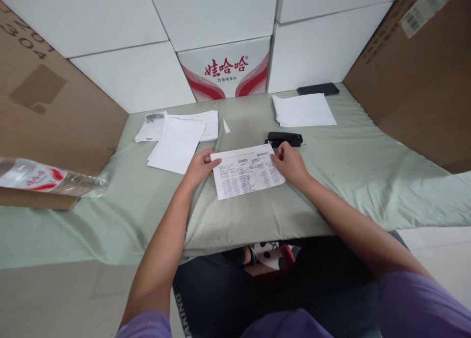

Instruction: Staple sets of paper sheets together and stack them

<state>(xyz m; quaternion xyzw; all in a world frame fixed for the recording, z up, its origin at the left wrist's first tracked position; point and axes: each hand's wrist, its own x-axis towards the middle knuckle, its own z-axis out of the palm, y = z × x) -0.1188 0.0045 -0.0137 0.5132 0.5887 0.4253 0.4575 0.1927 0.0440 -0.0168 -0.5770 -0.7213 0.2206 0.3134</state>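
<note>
A printed sheet of paper point(247, 173), covered with a table of small text, is held over the front middle of the cloth. My left hand point(201, 166) grips its left edge, thumb on top and fingers underneath. At the right edge my right hand point(290, 162) pinches the paper with curled fingers. Whether it is one sheet or a few together, I cannot tell. Just behind my right hand lies a black stapler point(285, 139). Loose white papers point(178, 144) overlap to the left, beyond my left hand.
A paper stack point(303, 110) and a dark phone-like object point(318, 89) lie at the back right. A small white scrap point(225, 126) and a plastic packet point(150, 128) rest farther back. Cardboard boxes point(423, 78) flank the green cloth point(368, 181); a water bottle point(51, 177) is at left.
</note>
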